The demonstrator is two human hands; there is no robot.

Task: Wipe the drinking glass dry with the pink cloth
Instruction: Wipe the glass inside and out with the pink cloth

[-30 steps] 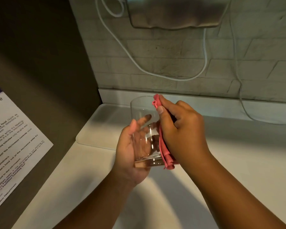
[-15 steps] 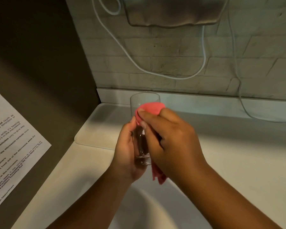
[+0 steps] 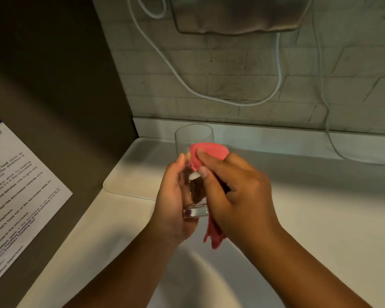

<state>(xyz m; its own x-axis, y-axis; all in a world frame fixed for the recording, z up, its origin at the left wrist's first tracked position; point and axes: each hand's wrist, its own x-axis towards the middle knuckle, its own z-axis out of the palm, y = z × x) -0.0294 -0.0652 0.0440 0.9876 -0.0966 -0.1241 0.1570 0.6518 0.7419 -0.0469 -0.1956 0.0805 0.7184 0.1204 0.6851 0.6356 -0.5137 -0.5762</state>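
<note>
A clear drinking glass [image 3: 192, 138] is held upright above the white counter, rim up, thick base down. My left hand [image 3: 172, 201] wraps its lower left side and base from below. My right hand [image 3: 236, 192] presses the pink cloth [image 3: 209, 151] against the glass's near right wall, fingertips on the fabric. A loose tail of the same cloth hangs below the right palm. The upper rim of the glass stands bare above both hands.
A white counter [image 3: 320, 218] runs under the hands, with a shallow white tray [image 3: 129, 174] at its back left. A brick wall carries white cables [image 3: 209, 94] and a metal fixture [image 3: 238, 14]. A printed notice [image 3: 16, 196] hangs on the dark panel at left.
My right hand with the cloth has swung from the glass's right side round to its near face. The cloth's tail now hangs lower, and the glass has turned a little in my left hand.
</note>
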